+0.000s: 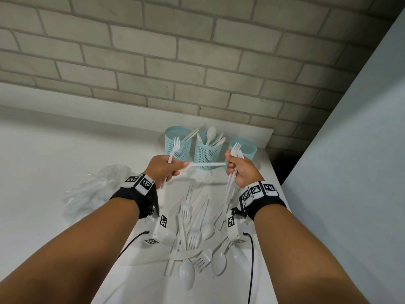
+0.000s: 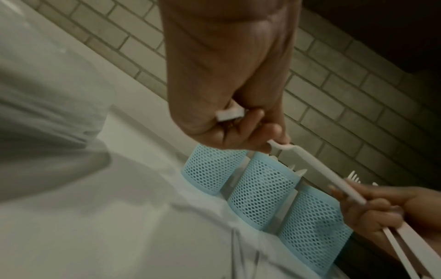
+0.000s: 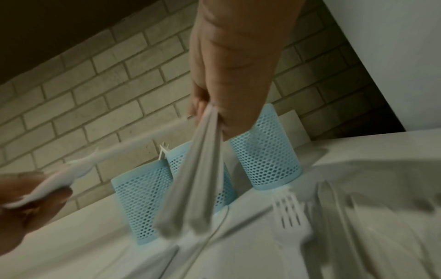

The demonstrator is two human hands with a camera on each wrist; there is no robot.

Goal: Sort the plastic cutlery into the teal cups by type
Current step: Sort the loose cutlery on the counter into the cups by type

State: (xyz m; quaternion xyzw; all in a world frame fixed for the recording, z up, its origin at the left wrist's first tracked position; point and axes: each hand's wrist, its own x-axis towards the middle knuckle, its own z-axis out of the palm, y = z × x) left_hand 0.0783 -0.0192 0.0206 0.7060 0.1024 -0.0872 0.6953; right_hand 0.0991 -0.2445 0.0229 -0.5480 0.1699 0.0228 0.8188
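left hand (image 1: pixel 164 168) grips a fork (image 1: pixel 175 148) upright and pinches a white piece (image 1: pixel 207 165) pointing to 3 o'clock. right hand (image 1: pixel 240 170) clasps a bundle of forks (image 1: pixel 235 150) and that piece's other end, at 6 o'clock of the teal cups (image 1: pixel 206 151).

Three cups (image 1: pixel 205 151) stand behind loose cutlery (image 1: pixel 192 233) (bag (image 1: pixel 92 189) left).

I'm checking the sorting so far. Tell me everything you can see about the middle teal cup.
The middle cup is a teal plastic cylinder with a perforated mesh wall and solid rim, standing upright on the white counter between two matching cups. White plastic spoons stick out of it, bowls up. No hand touches it.
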